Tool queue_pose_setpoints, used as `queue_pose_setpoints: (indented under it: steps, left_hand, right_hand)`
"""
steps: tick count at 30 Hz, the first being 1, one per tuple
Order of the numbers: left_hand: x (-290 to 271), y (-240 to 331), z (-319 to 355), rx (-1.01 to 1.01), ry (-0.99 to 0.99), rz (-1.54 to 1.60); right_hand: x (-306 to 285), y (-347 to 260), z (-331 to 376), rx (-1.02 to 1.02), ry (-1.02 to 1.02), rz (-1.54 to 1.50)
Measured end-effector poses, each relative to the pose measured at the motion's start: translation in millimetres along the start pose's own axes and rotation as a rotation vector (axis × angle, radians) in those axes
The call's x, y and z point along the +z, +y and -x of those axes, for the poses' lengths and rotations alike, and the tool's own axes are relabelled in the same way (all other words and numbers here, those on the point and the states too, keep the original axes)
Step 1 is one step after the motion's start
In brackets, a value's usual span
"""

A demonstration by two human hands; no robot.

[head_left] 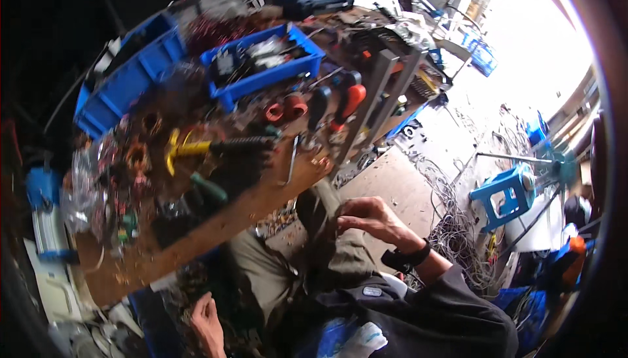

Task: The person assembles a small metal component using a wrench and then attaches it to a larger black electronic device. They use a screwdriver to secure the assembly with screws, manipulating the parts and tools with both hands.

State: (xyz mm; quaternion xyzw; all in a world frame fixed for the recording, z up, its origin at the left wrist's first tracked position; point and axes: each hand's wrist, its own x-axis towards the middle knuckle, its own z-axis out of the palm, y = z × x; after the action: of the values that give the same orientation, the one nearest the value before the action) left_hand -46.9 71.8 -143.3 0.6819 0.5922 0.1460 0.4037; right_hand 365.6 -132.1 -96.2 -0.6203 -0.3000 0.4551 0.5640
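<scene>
Along the left end of the workbench (261, 197), a blue crate (127, 78). Next, a yellow-and-black hammer-like tool (192, 148) lying among scraps. Below the bench's front edge, the left hand (207, 322): fingers close together, loosely bent, nothing visible in them; palm hidden, so impossible to tell for certain. Up on the bench, a green handle (209, 188), then a slim metal tool (292, 159) reaching close to the front edge: liable to drop if nudged by a sleeve or jolted by a knee. Farther right, over the trousers (356, 253), the right hand (370, 217): half closed, fingertips curled toward the thumb; too blurred to tell of anything small pinched there. Beyond, tangled cables (451, 243) on the floor, likely to snag a foot on stepping that way.
</scene>
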Motion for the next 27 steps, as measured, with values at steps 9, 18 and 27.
queue_pose_setpoints:
  steps: [9,18,27]
  left_hand:
    - [47,69,-14,0.276,-0.076,0.062]
    - [62,80,-23,0.357,-0.052,-0.053]
    - [58,40,-4,0.142,-0.021,0.019]
  right_hand:
    - [-180,-29,55,-0.347,0.553,-0.011]
    - [-310,-60,9,-0.446,0.680,0.241]
    - [-361,-130,-131,-0.527,0.640,0.411]
